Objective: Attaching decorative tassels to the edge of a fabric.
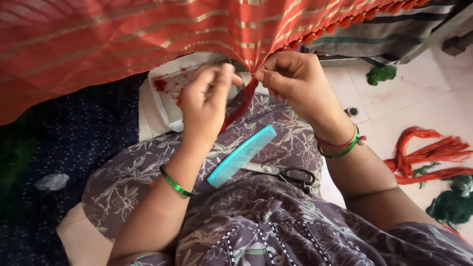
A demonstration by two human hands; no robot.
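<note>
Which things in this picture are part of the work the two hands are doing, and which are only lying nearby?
In use:
left hand and right hand, pinching the red thread strand
orange striped cloth with tasselled edge

Lying about:
turquoise comb and scissors on the lap
orange yarn bundle, green yarn on the floor

The red cloth [123,39] runs off the top edge; the scissors [288,173] blades slip under the comb [241,155]; the left hand [207,106] is motion-blurred.
</note>
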